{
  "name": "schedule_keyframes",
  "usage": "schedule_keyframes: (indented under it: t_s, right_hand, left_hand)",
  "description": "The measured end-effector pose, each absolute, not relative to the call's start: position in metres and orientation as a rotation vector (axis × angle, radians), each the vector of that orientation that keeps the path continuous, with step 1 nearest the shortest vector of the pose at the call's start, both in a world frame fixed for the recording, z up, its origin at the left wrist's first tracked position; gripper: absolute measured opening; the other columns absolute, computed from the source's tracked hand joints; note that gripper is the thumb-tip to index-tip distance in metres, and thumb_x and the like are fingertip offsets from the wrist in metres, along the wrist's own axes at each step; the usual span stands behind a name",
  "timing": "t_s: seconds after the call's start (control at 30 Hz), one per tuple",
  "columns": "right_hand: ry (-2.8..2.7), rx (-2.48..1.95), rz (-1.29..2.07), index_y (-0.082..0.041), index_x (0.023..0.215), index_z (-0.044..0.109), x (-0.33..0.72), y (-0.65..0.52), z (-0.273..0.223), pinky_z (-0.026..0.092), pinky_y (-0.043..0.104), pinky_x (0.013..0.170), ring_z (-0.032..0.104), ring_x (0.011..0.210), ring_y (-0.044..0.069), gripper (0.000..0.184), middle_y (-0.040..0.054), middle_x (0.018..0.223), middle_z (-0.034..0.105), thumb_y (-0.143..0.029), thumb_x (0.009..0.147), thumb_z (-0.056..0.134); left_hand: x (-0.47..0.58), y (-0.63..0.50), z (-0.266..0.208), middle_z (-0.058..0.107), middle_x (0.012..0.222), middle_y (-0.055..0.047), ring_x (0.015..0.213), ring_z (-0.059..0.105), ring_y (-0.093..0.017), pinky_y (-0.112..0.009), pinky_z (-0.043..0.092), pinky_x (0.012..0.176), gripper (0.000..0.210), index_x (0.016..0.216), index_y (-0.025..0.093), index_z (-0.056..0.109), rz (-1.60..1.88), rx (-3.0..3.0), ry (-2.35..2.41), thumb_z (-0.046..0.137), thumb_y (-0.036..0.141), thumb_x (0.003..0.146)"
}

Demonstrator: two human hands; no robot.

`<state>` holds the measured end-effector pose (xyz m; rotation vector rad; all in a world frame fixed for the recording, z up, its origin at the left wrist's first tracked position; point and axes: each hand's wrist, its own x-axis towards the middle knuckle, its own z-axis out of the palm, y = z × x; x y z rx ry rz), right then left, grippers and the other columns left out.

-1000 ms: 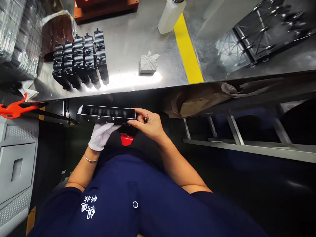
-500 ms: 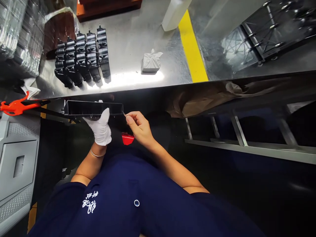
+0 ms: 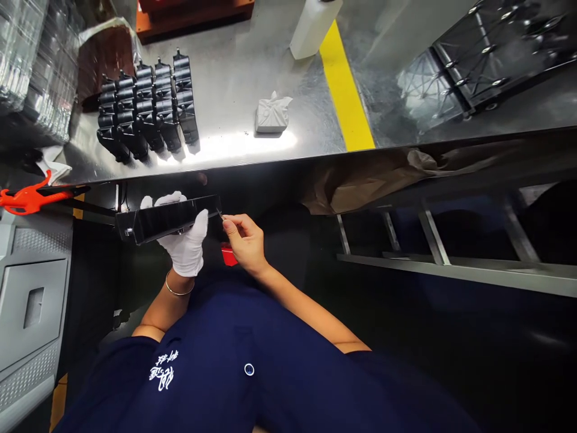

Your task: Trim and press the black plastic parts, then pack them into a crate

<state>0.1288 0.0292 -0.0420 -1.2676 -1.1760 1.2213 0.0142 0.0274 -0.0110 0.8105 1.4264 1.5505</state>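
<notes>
My left hand [image 3: 187, 243], in a white glove, grips a long black plastic housing [image 3: 166, 218] with a hollow, box-like inside. The housing is tilted, its left end lower and nearer to me. My bare right hand [image 3: 246, 242] pinches a small thin blade-like piece [image 3: 220, 213] between thumb and fingers. Its tip is at the right end of the housing; whether it touches is too small to tell. Most of the piece is hidden by the fingers. A red object [image 3: 229, 255] shows just below my right hand, partly covered.
Several similar black parts [image 3: 146, 111] stand in rows on the metal table [image 3: 225, 120]. A white wrapped block [image 3: 272, 113] and a white bottle [image 3: 313, 30] stand farther right. Orange-red pliers or cutters [image 3: 31, 195] lie at the left edge. Below the table is a metal rack [image 3: 435, 237].
The housing has tipped, its left end coming down and its right end rising a little. My right hand has shifted slightly left and down, staying at the housing's right end.
</notes>
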Motion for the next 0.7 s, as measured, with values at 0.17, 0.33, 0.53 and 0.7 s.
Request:
schedule_keyframes:
  t_s: [0.17, 0.33, 0.53, 0.7]
  right_hand:
    - [-1.096, -1.408, 1.255, -0.019, 0.077, 0.061, 0.145, 0.031, -0.077, 0.049, 0.028, 0.062, 0.054, 0.062, 0.012, 0.045, -0.0010, 0.064, 0.057, -0.064, 0.078, 0.062]
    - [-1.198, -1.319, 1.271, -0.019, 0.085, 0.066, 0.159, 0.032, -0.070, 0.047, 0.026, 0.057, 0.053, 0.058, 0.010, 0.036, -0.0002, 0.070, 0.061, -0.055, 0.080, 0.066]
    - [-1.596, -0.942, 0.992, -0.024, 0.088, 0.072, 0.160, 0.042, -0.018, 0.051, 0.026, 0.063, 0.061, 0.068, 0.012, 0.006, 0.0016, 0.080, 0.068, -0.024, 0.082, 0.071]
    - [-1.698, -0.893, 0.931, -0.024, 0.090, 0.074, 0.161, 0.047, -0.012, 0.052, 0.027, 0.062, 0.064, 0.069, 0.013, 0.009, 0.0025, 0.078, 0.070, -0.021, 0.082, 0.071]
  left_hand:
    - [0.006, 0.027, 0.020, 0.053, 0.137, 0.001, 0.133, 0.047, -0.022, -0.040, 0.043, 0.111, 0.065, 0.136, 0.038, 0.044, 2.017, 0.757, 1.428, 0.072, 0.045, 0.078]
    - [-0.008, 0.031, 0.027, 0.058, 0.134, 0.002, 0.126, 0.055, -0.024, -0.037, 0.048, 0.105, 0.061, 0.129, 0.037, 0.053, 2.021, 0.621, 1.356, 0.076, 0.039, 0.073]
    - [0.004, 0.031, 0.008, 0.069, 0.118, 0.002, 0.116, 0.062, -0.023, -0.037, 0.050, 0.102, 0.054, 0.118, 0.033, 0.062, 1.884, 0.482, 1.327, 0.081, 0.039, 0.067]
    - [0.004, 0.029, 0.007, 0.068, 0.119, 0.000, 0.121, 0.059, -0.024, -0.037, 0.049, 0.104, 0.053, 0.116, 0.031, 0.063, 1.870, 0.556, 1.293, 0.081, 0.041, 0.068]
